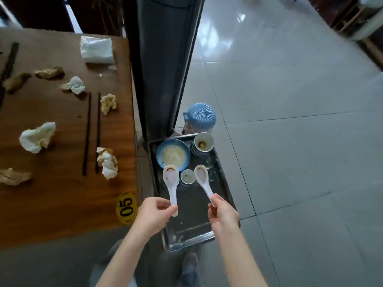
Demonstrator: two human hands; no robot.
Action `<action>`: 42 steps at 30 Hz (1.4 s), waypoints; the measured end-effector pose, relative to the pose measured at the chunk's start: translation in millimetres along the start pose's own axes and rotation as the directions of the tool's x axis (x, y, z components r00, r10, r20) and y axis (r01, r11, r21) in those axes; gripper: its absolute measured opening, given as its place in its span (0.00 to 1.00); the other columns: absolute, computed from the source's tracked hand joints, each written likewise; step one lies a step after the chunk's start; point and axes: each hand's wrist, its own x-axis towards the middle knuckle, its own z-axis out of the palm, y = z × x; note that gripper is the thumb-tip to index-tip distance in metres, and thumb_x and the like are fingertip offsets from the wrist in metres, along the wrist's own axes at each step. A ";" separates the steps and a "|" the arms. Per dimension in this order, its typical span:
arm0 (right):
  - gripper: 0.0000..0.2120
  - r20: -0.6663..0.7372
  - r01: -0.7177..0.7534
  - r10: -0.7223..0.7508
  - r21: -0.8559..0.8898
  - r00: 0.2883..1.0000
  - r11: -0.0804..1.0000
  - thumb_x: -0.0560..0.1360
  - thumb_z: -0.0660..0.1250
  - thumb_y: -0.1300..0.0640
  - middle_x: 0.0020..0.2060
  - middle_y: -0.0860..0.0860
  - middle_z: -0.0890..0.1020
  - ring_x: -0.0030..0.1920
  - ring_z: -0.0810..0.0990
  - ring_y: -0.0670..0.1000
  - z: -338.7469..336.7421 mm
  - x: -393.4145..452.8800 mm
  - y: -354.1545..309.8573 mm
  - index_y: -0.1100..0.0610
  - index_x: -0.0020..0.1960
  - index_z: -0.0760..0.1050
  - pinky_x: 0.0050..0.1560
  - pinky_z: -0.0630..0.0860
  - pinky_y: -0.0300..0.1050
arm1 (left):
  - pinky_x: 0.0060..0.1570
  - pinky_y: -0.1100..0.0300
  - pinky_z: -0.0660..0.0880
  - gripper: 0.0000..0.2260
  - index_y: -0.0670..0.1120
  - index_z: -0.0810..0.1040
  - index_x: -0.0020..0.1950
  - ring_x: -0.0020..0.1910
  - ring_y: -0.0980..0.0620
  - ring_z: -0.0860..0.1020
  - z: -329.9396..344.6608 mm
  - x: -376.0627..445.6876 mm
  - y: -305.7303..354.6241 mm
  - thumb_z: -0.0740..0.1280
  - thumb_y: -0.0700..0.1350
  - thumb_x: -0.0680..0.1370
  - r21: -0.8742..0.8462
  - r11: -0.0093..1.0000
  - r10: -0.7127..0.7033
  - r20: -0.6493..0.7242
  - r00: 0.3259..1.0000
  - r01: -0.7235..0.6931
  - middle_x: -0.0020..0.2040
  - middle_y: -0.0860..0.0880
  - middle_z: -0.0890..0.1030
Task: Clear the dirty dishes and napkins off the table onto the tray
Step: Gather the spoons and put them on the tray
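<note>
Head view, two hands (154, 212), two spoons (171, 179), perhaps seven napkins (38, 136)

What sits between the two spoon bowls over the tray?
In the head view, a small white cup stands on the tray between the left spoon and the right spoon; the spoons are held above it.

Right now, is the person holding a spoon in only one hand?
No. The left hand pinches one white soup spoon and the right hand pinches another, both held above the metal tray.
</note>
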 end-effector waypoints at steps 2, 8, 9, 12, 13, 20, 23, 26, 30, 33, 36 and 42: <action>0.06 0.021 -0.038 0.039 -0.060 0.999 0.997 0.70 0.71 0.68 0.38 0.56 0.79 0.34 0.76 0.48 -7.5 27.8 2.2 0.63 0.46 0.80 0.32 0.73 0.39 | 0.31 0.63 0.75 0.05 0.48 0.80 0.45 0.35 0.54 0.79 23.3 8.6 -15.0 0.72 0.48 0.73 -0.013 0.999 -0.053 -0.044 0.998 0.052 0.38 0.51 0.81; 0.04 0.044 -0.108 0.118 -0.180 0.992 0.978 0.70 0.72 0.68 0.37 0.55 0.80 0.33 0.76 0.48 -17.1 98.4 31.7 0.61 0.42 0.80 0.32 0.72 0.38 | 0.28 0.63 0.71 0.06 0.47 0.82 0.36 0.26 0.56 0.75 75.9 41.9 -61.7 0.71 0.45 0.73 -0.071 0.986 -0.157 -0.086 0.984 0.151 0.26 0.54 0.78; 0.04 0.046 -0.111 0.122 -0.193 0.991 0.975 0.70 0.71 0.68 0.37 0.55 0.79 0.33 0.76 0.48 -16.7 109.4 38.3 0.61 0.42 0.80 0.32 0.72 0.38 | 0.28 0.63 0.69 0.08 0.47 0.81 0.34 0.24 0.57 0.72 81.3 49.4 -69.3 0.71 0.44 0.73 -0.077 0.984 -0.170 -0.080 0.982 0.163 0.22 0.55 0.75; 0.04 0.056 -0.110 0.125 -0.218 0.991 0.970 0.70 0.71 0.68 0.33 0.53 0.78 0.30 0.75 0.47 -13.3 142.0 59.1 0.60 0.41 0.79 0.31 0.71 0.38 | 0.31 0.63 0.66 0.13 0.47 0.78 0.27 0.24 0.55 0.69 97.3 75.0 -93.8 0.70 0.43 0.73 -0.054 0.981 -0.192 -0.096 0.977 0.188 0.19 0.55 0.70; 0.05 0.058 -0.109 0.125 -0.223 0.990 0.969 0.69 0.70 0.68 0.32 0.53 0.78 0.30 0.74 0.47 -11.4 152.4 65.9 0.60 0.41 0.79 0.31 0.71 0.38 | 0.31 0.64 0.66 0.12 0.47 0.79 0.28 0.25 0.55 0.69 102.7 83.5 -102.0 0.70 0.43 0.73 -0.035 0.981 -0.196 -0.106 0.975 0.193 0.20 0.55 0.70; 0.04 0.069 -0.109 0.133 -0.271 0.989 0.956 0.69 0.71 0.67 0.31 0.53 0.79 0.29 0.74 0.46 5.8 214.5 110.7 0.59 0.42 0.80 0.28 0.69 0.37 | 0.27 0.64 0.68 0.07 0.45 0.81 0.35 0.27 0.54 0.73 129.2 142.3 -152.4 0.71 0.43 0.74 0.008 0.976 -0.215 -0.145 0.966 0.218 0.30 0.50 0.76; 0.04 0.061 -0.119 0.139 -0.261 0.988 0.958 0.69 0.72 0.66 0.32 0.53 0.80 0.29 0.74 0.46 15.4 235.1 123.9 0.59 0.42 0.81 0.28 0.70 0.37 | 0.25 0.66 0.68 0.05 0.45 0.81 0.39 0.26 0.55 0.74 132.8 165.0 -165.3 0.71 0.44 0.74 0.000 0.975 -0.217 -0.181 0.959 0.221 0.34 0.48 0.79; 0.04 0.044 -0.115 0.129 -0.242 0.991 0.964 0.69 0.72 0.65 0.30 0.52 0.79 0.27 0.72 0.46 25.9 250.6 133.7 0.58 0.41 0.81 0.27 0.69 0.37 | 0.25 0.66 0.70 0.03 0.45 0.80 0.44 0.27 0.55 0.75 135.9 183.3 -172.4 0.71 0.44 0.74 -0.023 0.976 -0.218 -0.200 0.955 0.217 0.40 0.47 0.81; 0.04 0.021 -0.118 0.126 -0.228 0.992 0.966 0.70 0.72 0.64 0.28 0.52 0.78 0.26 0.71 0.46 31.4 263.1 143.4 0.57 0.40 0.80 0.28 0.70 0.37 | 0.24 0.66 0.69 0.07 0.44 0.79 0.48 0.26 0.55 0.75 141.3 196.9 -181.6 0.71 0.45 0.74 -0.008 0.976 -0.213 -0.198 0.957 0.216 0.38 0.48 0.80; 0.03 0.009 -0.127 0.132 -0.213 0.991 0.969 0.70 0.73 0.64 0.29 0.52 0.78 0.27 0.71 0.46 30.6 265.5 149.9 0.58 0.43 0.81 0.29 0.71 0.38 | 0.23 0.66 0.69 0.10 0.43 0.79 0.52 0.26 0.55 0.75 144.1 199.5 -186.7 0.71 0.46 0.74 -0.007 0.970 -0.241 -0.195 0.951 0.244 0.38 0.48 0.80; 0.04 -0.010 -0.144 0.145 -0.192 0.989 0.971 0.70 0.72 0.64 0.29 0.52 0.78 0.26 0.71 0.46 31.5 266.2 152.9 0.58 0.44 0.81 0.29 0.70 0.38 | 0.23 0.66 0.69 0.10 0.43 0.79 0.51 0.25 0.56 0.75 144.2 203.1 -186.4 0.71 0.46 0.74 -0.016 0.968 -0.247 -0.209 0.946 0.249 0.38 0.47 0.80; 0.03 -0.026 -0.180 0.178 -0.221 0.984 0.958 0.70 0.73 0.62 0.30 0.52 0.79 0.27 0.72 0.46 35.1 269.3 156.5 0.56 0.42 0.81 0.27 0.71 0.38 | 0.22 0.68 0.69 0.07 0.45 0.77 0.46 0.27 0.56 0.76 147.6 205.6 -185.1 0.71 0.46 0.74 -0.029 0.967 -0.254 -0.234 0.938 0.255 0.38 0.49 0.79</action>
